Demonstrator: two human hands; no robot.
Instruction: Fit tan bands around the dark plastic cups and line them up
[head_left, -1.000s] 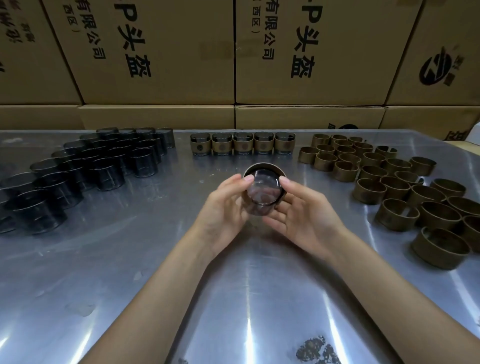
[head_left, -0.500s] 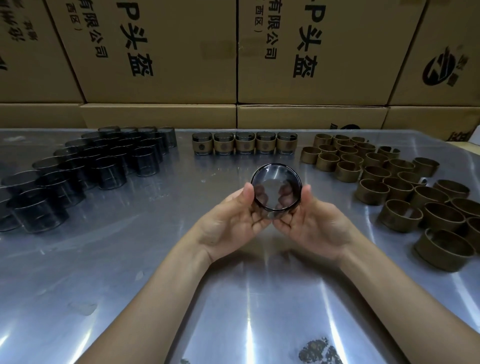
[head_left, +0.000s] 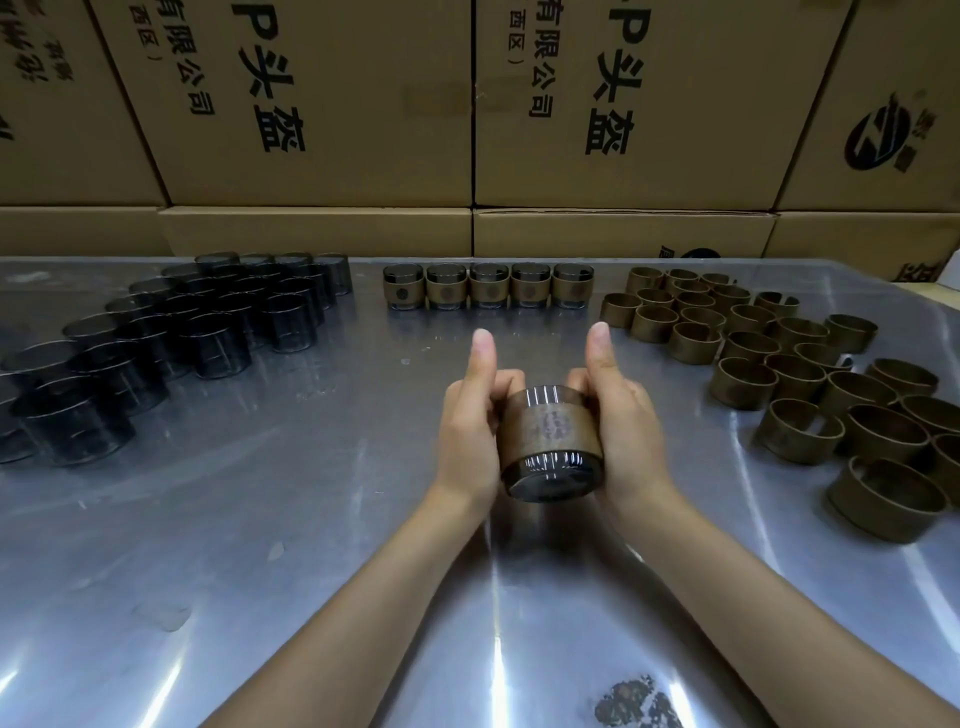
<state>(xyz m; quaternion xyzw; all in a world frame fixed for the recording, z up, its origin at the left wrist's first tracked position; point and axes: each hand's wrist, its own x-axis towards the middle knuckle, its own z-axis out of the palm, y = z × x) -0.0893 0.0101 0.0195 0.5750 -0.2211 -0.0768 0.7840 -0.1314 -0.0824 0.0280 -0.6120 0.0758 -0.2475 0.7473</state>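
A dark plastic cup with a tan band (head_left: 550, 441) around its middle lies on its side between my hands, its base turned toward me, above the steel table (head_left: 311, 519). My left hand (head_left: 467, 431) grips its left side and my right hand (head_left: 623, 431) grips its right side, both thumbs pointing up and away. A row of several banded cups (head_left: 488, 286) stands at the table's far middle. Bare dark cups (head_left: 197, 322) crowd the far left. Loose tan bands (head_left: 779, 374) are spread over the right.
Stacked cardboard boxes (head_left: 467, 104) with printed characters form a wall behind the table. A dark stain (head_left: 636, 704) marks the near table surface.
The cup was held with its open mouth facing me; now it is tipped so the base faces me and the band shows around it. Both thumbs have lifted off and point up.
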